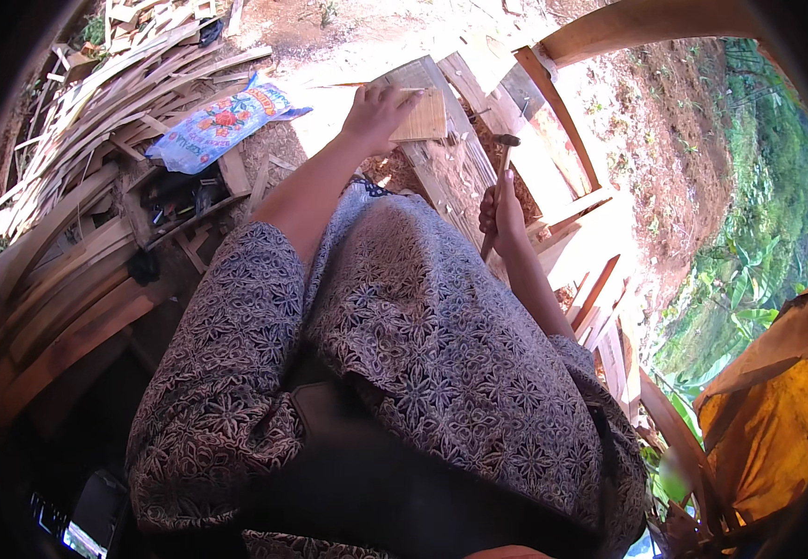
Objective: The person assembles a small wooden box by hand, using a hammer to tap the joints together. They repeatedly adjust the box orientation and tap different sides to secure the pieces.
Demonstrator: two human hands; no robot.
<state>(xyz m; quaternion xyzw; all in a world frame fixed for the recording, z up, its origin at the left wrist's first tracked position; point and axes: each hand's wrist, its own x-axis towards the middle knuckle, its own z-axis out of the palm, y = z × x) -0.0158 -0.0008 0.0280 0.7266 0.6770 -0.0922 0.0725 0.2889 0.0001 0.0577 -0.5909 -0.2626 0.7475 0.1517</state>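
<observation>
Sunlit planks (pixel 534 149); left hand (pixel 376 119) on block (pixel 430 115); right hand (pixel 508 214) round apparent hammer (pixel 505 162).

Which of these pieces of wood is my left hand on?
The short, pale rectangular block, its left end under your left hand. It's much shorter than the planks around it.

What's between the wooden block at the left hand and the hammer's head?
In the head view, part of a plank shows between the wooden block and the hammer's head.
</observation>
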